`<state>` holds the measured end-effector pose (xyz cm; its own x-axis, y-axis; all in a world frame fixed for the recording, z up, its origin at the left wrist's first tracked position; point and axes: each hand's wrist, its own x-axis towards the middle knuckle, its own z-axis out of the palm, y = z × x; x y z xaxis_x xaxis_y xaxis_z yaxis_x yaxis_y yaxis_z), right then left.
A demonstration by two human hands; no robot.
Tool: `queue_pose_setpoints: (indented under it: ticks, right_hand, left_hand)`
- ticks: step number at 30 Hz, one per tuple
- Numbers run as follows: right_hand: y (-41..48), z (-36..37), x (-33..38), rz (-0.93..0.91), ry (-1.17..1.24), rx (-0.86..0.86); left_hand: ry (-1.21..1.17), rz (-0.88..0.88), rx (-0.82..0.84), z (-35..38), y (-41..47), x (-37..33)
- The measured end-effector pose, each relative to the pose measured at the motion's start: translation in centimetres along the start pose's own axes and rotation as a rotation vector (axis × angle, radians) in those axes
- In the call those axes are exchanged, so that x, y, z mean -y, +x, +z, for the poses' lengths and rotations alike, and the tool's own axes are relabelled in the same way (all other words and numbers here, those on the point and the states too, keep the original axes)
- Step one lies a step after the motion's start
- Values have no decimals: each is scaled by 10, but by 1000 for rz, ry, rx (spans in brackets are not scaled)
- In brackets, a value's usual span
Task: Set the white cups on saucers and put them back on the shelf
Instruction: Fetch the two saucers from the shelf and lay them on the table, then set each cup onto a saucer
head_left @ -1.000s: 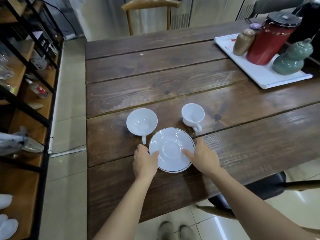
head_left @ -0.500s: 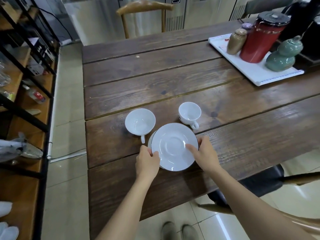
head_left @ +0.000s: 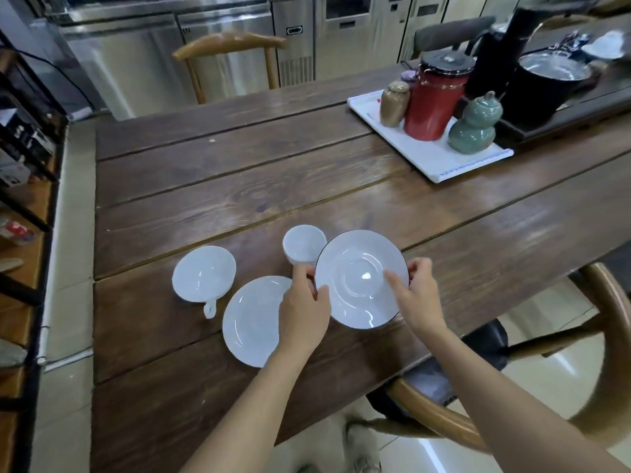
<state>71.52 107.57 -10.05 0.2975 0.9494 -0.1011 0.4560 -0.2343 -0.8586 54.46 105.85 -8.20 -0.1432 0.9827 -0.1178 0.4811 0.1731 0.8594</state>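
Both hands hold a white saucer with a dark rim [head_left: 358,264], lifted and tilted above the wooden table [head_left: 239,186]. My left hand [head_left: 304,312] grips its left edge, my right hand [head_left: 415,297] its right edge. A second white saucer [head_left: 251,322] lies flat on the table under my left wrist. A wide white cup [head_left: 204,274] stands left of it, handle toward me. A smaller white cup [head_left: 302,245] stands behind the lifted saucer, partly hidden by it.
A white tray [head_left: 440,162] at the back right carries a red canister [head_left: 433,100], a brown jar [head_left: 394,104] and a green gourd jar [head_left: 474,128]. Black pots stand beyond it. A shelf unit [head_left: 27,186] runs along the left. Wooden chairs stand at the far end and at my right.
The top saucer has been lifted off the stack and carried to the right, uncovering a second saucer on the table. The view has shifted toward the right.
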Motion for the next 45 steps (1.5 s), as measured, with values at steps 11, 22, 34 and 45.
queue_pose_setpoints:
  ticks: [11,22,34,45]
  right_hand:
    - [68,-28,-46,63,-442,167]
    - [88,-25,-61,8,-583,296]
    - [108,-13,17,-377,-615,247]
    - [110,66,33,-479,-682,654]
  left_hand:
    - [-23,-192,110,70,16,-10]
    - [44,-267,98,81,21,-11]
    - [289,-24,-338,16,44,-35]
    - [322,-176,89,-15,86,30]
